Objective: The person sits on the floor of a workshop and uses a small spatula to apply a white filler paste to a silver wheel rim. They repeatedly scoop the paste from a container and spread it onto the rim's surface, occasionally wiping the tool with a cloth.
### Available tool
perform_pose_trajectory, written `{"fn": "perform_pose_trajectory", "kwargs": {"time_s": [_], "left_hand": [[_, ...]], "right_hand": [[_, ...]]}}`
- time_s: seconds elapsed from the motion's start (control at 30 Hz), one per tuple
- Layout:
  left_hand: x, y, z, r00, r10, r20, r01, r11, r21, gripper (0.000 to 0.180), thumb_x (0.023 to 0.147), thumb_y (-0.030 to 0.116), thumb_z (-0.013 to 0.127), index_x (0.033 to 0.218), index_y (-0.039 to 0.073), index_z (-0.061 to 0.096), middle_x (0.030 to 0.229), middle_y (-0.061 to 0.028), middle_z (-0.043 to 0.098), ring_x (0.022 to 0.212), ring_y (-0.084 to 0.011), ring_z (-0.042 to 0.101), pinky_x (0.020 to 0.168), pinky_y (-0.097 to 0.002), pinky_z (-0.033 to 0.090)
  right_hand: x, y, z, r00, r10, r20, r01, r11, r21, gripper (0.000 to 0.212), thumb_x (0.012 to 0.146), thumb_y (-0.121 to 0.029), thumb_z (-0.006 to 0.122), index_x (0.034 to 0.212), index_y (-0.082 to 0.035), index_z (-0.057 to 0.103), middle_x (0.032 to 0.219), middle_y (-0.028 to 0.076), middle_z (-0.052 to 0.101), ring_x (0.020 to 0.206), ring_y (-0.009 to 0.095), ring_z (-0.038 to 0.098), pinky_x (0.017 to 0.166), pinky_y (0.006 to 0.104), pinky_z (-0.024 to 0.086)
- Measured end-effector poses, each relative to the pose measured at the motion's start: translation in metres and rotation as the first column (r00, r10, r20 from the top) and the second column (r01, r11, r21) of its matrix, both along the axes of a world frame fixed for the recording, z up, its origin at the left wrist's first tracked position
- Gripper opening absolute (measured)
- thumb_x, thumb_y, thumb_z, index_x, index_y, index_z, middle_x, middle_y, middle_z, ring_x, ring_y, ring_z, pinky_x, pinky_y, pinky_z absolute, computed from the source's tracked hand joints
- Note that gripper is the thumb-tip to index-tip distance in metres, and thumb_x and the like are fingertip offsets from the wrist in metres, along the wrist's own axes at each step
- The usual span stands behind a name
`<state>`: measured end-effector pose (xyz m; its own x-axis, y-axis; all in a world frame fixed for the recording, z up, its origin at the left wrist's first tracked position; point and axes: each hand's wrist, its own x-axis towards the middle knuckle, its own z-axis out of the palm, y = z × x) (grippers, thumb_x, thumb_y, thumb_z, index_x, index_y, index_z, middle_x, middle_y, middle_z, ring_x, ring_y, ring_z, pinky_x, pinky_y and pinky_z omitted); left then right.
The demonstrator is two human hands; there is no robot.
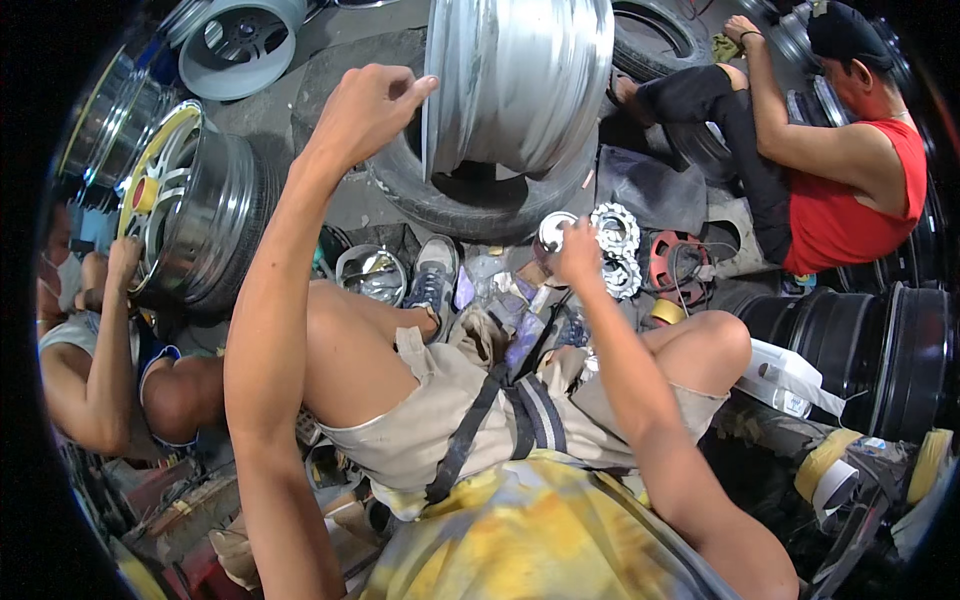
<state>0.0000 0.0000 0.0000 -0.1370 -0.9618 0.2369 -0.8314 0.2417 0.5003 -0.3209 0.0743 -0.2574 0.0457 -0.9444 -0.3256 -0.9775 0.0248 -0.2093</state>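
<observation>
A large silver wheel rim (pixel 520 85) stands upright in front of me on a tyre (pixel 450 210) that lies flat. My left hand (pixel 375 112) is at the rim's left edge, thumb against the metal and fingers curled. Lower down, my right hand (pixel 580 255) is at an open round can (pixel 553 232), its fingers drawn together by the can's mouth. Whatever the fingers may hold is too small and blurred to make out. Right beside the can lie silver toothed ring-shaped parts (pixel 617 230).
Left, a person's hand (pixel 125 258) touches a yellow-edged wheel (pixel 165 195). At right sits a person in a red top (pixel 860 205). A metal bowl (pixel 372 272), a red round part with a cable (pixel 678 265) and yellow tape (pixel 665 313) lie nearby. Black rims (pixel 830 345) stand right.
</observation>
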Motion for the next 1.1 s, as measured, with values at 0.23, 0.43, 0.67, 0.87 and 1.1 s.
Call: {"fn": "perform_pose_trajectory", "kwargs": {"time_s": [0.23, 0.43, 0.67, 0.87, 1.1], "left_hand": [[-0.013, 0.009, 0.0, 0.977, -0.208, 0.036, 0.199, 0.965, 0.172, 0.043, 0.097, 0.035, 0.066, 0.082, -0.005, 0.068, 0.061, -0.0165, 0.059, 0.056, -0.0286, 0.056, 0.061, -0.0404, 0.047], [-0.006, 0.006, -0.006, 0.963, -0.258, 0.077, 0.229, 0.935, 0.272, 0.043, 0.099, 0.034, 0.064, 0.086, -0.007, 0.066, 0.061, -0.0123, 0.055, 0.057, -0.0193, 0.051, 0.059, -0.0375, 0.044], [-0.023, 0.013, -0.001, 0.945, -0.308, 0.107, 0.251, 0.897, 0.365, 0.041, 0.099, 0.032, 0.064, 0.088, -0.007, 0.068, 0.063, -0.0149, 0.059, 0.058, -0.0203, 0.054, 0.061, -0.0386, 0.046], [-0.075, 0.023, 0.0, 0.833, -0.526, 0.171, 0.343, 0.733, 0.587, 0.041, 0.095, 0.034, 0.066, 0.093, -0.006, 0.07, 0.078, -0.0277, 0.066, 0.072, -0.0433, 0.064, 0.07, -0.048, 0.05], [-0.089, 0.041, 0.0, 0.824, -0.567, -0.007, 0.502, 0.723, 0.475, 0.031, 0.099, 0.024, 0.065, 0.094, -0.007, 0.066, 0.072, -0.0166, 0.063, 0.064, -0.0205, 0.058, 0.064, -0.0353, 0.047]], "right_hand": [[-0.045, -0.047, -0.021, 0.981, 0.19, 0.037, -0.192, 0.98, 0.054, 0.111, 0.051, -0.043, 0.096, 0.144, -0.004, 0.05, 0.135, 0.024, 0.048, 0.128, 0.047, 0.05, 0.108, 0.0479, 0.046], [-0.041, -0.042, -0.032, 0.967, 0.256, -0.002, -0.255, 0.961, -0.103, 0.106, 0.049, -0.035, 0.097, 0.139, -0.002, 0.053, 0.131, 0.023, 0.049, 0.121, 0.046, 0.053, 0.103, 0.0492, 0.049], [-0.037, -0.052, -0.026, 0.941, 0.339, -0.017, -0.339, 0.935, -0.109, 0.049, 0.067, -0.012, 0.081, 0.112, -0.003, 0.063, 0.123, 0.02, 0.057, 0.116, 0.041, 0.059, 0.095, 0.0481, 0.054], [-0.122, -0.147, 0.079, 0.92, 0.328, -0.212, -0.279, 0.932, 0.232, 0.067, 0.065, -0.049, 0.089, 0.112, -0.002, 0.076, 0.116, 0.02, 0.073, 0.11, 0.035, 0.07, 0.093, 0.0435, 0.057], [-0.173, -0.096, 0.163, 0.947, 0.117, 0.298, -0.034, 0.962, -0.27, 0.044, 0.086, -0.048, 0.075, 0.111, -0.012, 0.078, 0.107, 0.017, 0.076, 0.1, 0.034, 0.072, 0.091, 0.0424, 0.056]]}}
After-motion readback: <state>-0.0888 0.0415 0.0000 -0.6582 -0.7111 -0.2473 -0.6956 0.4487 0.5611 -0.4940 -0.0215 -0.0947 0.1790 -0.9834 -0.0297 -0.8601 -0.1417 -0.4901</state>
